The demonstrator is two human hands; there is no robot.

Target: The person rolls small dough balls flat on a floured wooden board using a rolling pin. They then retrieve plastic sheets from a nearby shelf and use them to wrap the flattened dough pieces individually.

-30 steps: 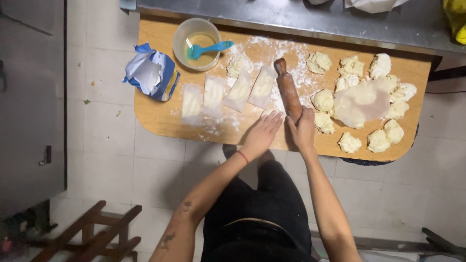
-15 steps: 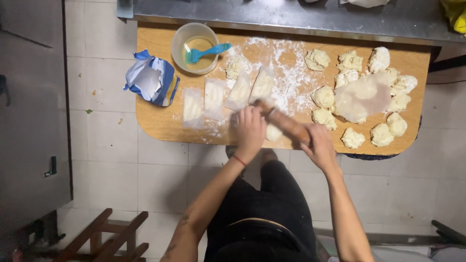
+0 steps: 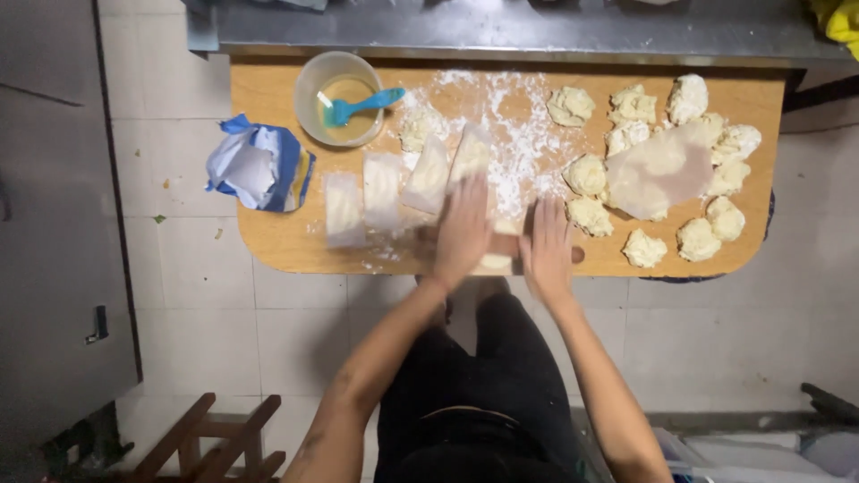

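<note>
Both palms press flat on a rolling pin (image 3: 506,247): left hand (image 3: 462,231), right hand (image 3: 547,250). Dough (image 3: 495,262) lies under it, between the hands.

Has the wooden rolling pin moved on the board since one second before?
Yes. The wooden rolling pin stood angled away from the person; now it lies crosswise near the wooden board's near edge, under the left hand and right hand.

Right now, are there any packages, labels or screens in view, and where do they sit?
One package: a crumpled blue and white bag with a yellow edge, lying open on the left end of the wooden board, left of the clear bowl.
No labels, signs or screens in view.
</note>
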